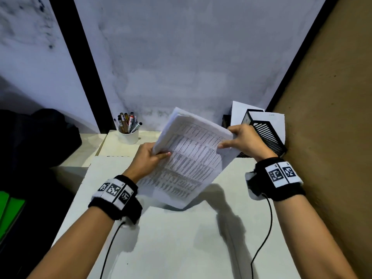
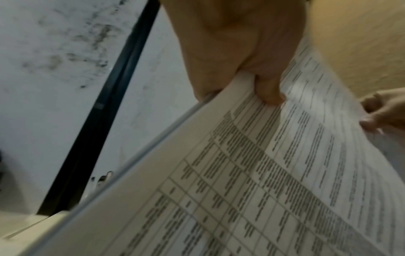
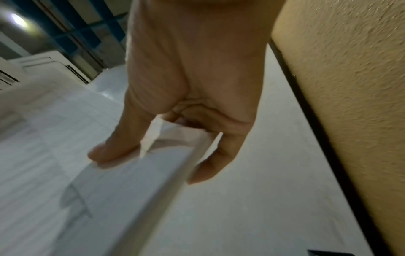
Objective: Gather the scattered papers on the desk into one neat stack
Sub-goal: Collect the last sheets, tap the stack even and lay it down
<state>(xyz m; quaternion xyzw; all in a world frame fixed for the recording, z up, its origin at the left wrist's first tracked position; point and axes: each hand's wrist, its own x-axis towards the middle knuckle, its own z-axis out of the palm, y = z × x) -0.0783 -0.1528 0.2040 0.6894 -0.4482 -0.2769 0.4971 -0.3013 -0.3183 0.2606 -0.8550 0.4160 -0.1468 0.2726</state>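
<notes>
Above the pale surface [image 1: 181, 238] the papers [image 1: 191, 158] are pinched by left hand [image 1: 149, 158] and right hand [image 1: 245, 141], squaring mid-step, edge-tapping needed next.

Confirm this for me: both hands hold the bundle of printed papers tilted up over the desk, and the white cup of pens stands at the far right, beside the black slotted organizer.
Not quite. The white cup of pens stands at the far left of the desk, apart from the black slotted organizer, as the head view shows. The rest holds: left hand and right hand hold the papers tilted up.
</notes>
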